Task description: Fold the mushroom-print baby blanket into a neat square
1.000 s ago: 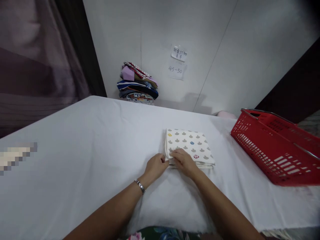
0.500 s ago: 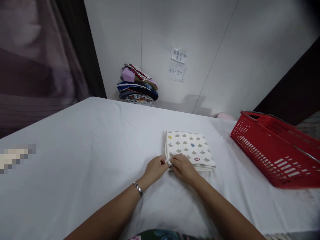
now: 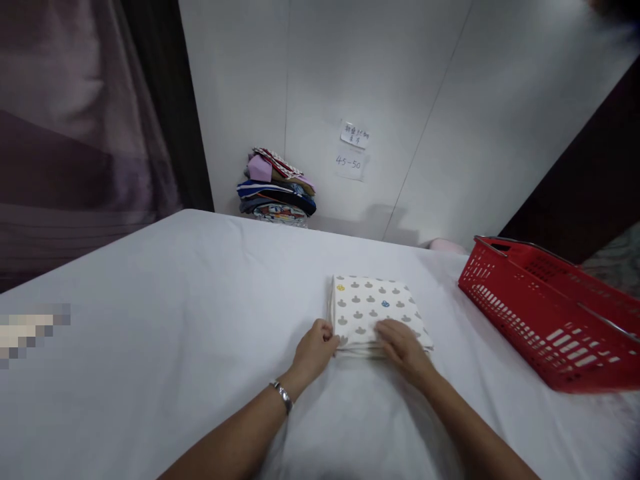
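Observation:
A folded white cloth printed with grey shapes and a few coloured ones lies on the white table. My left hand, with a metal bracelet on its wrist, grips the cloth's near left corner with curled fingers. My right hand lies flat on the near right part of the cloth, fingers stretched out over its top.
A red plastic basket stands at the table's right side. A stack of folded colourful clothes sits at the far edge against the white wall, beside two paper notes. A dark curtain hangs at the left.
My right hand has slid rightward along the cloth's near edge and flattened. My left hand stays at the near left corner. The view has tilted up slightly.

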The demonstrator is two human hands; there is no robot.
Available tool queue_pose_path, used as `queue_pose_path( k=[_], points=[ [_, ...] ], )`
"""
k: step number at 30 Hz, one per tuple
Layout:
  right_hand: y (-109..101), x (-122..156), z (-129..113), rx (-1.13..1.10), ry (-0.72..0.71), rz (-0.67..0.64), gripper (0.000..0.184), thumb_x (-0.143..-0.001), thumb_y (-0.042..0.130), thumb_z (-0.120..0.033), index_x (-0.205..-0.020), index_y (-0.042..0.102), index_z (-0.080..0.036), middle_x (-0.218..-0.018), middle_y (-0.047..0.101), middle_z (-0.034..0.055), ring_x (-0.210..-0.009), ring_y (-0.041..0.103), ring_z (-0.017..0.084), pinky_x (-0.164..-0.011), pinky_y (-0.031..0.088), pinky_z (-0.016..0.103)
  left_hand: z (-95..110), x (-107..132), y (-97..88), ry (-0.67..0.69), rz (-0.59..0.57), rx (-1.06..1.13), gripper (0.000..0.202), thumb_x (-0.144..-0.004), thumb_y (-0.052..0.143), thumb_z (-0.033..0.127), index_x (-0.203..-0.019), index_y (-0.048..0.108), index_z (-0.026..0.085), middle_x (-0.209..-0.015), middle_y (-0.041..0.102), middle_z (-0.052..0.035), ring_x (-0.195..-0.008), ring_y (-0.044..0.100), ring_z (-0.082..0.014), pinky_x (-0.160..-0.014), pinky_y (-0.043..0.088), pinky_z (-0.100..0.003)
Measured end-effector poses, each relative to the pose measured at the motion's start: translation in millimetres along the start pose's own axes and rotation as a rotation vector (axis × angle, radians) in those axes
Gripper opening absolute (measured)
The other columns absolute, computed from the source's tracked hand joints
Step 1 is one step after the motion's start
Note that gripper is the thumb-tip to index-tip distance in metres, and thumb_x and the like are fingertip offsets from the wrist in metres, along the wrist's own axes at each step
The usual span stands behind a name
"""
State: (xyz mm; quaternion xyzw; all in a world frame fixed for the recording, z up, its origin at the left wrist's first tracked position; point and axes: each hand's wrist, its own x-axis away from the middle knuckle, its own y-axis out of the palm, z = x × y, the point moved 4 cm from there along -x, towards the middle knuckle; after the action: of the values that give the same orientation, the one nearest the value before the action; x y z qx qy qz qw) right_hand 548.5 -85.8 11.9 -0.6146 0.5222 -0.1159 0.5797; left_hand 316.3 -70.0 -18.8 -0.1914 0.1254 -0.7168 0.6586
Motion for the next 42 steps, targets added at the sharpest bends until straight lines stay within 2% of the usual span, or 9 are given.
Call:
queue_pose_path(
  k=[4, 7, 12, 20, 26, 30, 33, 37, 42],
  points=[
    [-16, 42, 67, 0.063, 0.343, 0.071, 0.038, -0.092, 0.041, -0.041, -0.116, 0.062, -0.021, -0.127, 0.057, 0.0082, -0.119, 0.05, 0.025, -0.103, 0.039, 0.047, 2, 1, 1.1, 0.004, 0.0, -0.045, 0.018, -0.076, 0.053, 0.031, -0.091, 0.048, 0.022, -0.073, 0.061, 0.0034, -0.067, 0.056, -0.0135, -0.059, 0.034, -0.024],
    [-17, 55, 84, 0.054, 0.42, 0.052, 0.042, -0.091, 0.04, -0.043, -0.119, 0.061, -0.019, -0.133, 0.052, 0.0086, -0.124, 0.046, 0.024, -0.105, 0.038, 0.045, 5, 2, 1.5, 0.01, 0.001, -0.085, 0.018, -0.076, 0.053, 0.029, -0.092, 0.048, 0.022, -0.075, 0.06, 0.0028, -0.07, 0.056, -0.0137, -0.059, 0.033, -0.024],
    [-19, 20, 53, 0.15, 0.321, 0.09, 0.037, -0.087, 0.045, -0.037, -0.114, 0.064, -0.019, -0.128, 0.056, 0.0115, -0.128, 0.04, 0.031, -0.104, 0.033, 0.055, 7, 3, 1.4, 0.007, 0.001, -0.092, 0.017, -0.077, 0.051, 0.028, -0.092, 0.047, 0.023, -0.076, 0.06, 0.0027, -0.071, 0.056, -0.0138, -0.06, 0.034, -0.024],
    [20, -81, -35, -0.267, 0.255, -0.033, 0.039, -0.087, 0.047, -0.04, -0.116, 0.061, -0.018, -0.122, 0.06, 0.0109, -0.113, 0.054, 0.027, -0.094, 0.044, 0.045, 7, 2, 2.7, 0.051, 0.036, -0.009, 0.018, -0.076, 0.053, 0.027, -0.092, 0.045, 0.022, -0.069, 0.057, 0.0045, -0.063, 0.054, -0.0124, -0.057, 0.034, -0.023],
    [26, -75, -72, -0.281, 0.12, -0.126, 0.047, -0.082, 0.056, -0.042, -0.124, 0.054, -0.022, -0.113, 0.062, 0.0088, -0.099, 0.058, 0.025, -0.082, 0.049, 0.039, 3, -7, 8.6, 0.004, 0.014, 0.426, 0.025, -0.074, 0.059, 0.028, -0.094, 0.046, 0.02, -0.065, 0.053, 0.0049, -0.055, 0.051, -0.0097, -0.051, 0.038, -0.021],
    [33, -47, -66, -0.178, 0.03, -0.064, 0.054, -0.077, 0.063, -0.036, -0.128, 0.051, -0.022, -0.124, 0.056, 0.0113, -0.113, 0.05, 0.029, -0.095, 0.04, 0.047, 11, -6, 10.0, -0.027, 0.005, 0.551, 0.028, -0.071, 0.063, 0.027, -0.091, 0.045, 0.019, -0.062, 0.051, 0.0064, -0.053, 0.049, -0.0083, -0.05, 0.038, -0.019],
    [38, -37, -45, -0.348, 0.208, 0.077, 0.03, -0.084, 0.051, -0.031, -0.11, 0.063, -0.022, -0.107, 0.065, 0.0085, -0.099, 0.057, 0.025, -0.086, 0.045, 0.041, 22, -3, 8.9, 0.004, -0.055, 0.565, 0.024, -0.074, 0.06, 0.031, -0.088, 0.046, 0.019, -0.063, 0.054, 0.0052, -0.05, 0.048, -0.0075, -0.045, 0.035, -0.018],
    [38, -34, -22, -0.638, 0.534, 0.24, 0.031, -0.083, 0.053, -0.041, -0.098, 0.066, -0.018, -0.089, 0.068, 0.005, -0.086, 0.06, 0.023, -0.076, 0.048, 0.034, 25, -16, 2.4, -0.024, -0.064, 0.554, 0.015, -0.08, 0.052, 0.03, -0.083, 0.051, 0.016, -0.08, 0.063, -0.0026, -0.054, 0.054, -0.0074, -0.045, 0.038, -0.017],
    [35, -35, -21, -0.711, 0.57, 0.264, 0.035, -0.08, 0.056, -0.043, -0.101, 0.067, -0.017, -0.088, 0.068, 0.0042, -0.087, 0.058, 0.023, -0.079, 0.046, 0.034, 19, -43, 3.4, -0.282, -0.13, 0.668, 0.013, -0.08, 0.051, 0.019, -0.091, 0.054, 0.013, -0.1, 0.065, -0.0094, -0.065, 0.064, -0.0102, -0.06, 0.05, -0.021]
  ],
)
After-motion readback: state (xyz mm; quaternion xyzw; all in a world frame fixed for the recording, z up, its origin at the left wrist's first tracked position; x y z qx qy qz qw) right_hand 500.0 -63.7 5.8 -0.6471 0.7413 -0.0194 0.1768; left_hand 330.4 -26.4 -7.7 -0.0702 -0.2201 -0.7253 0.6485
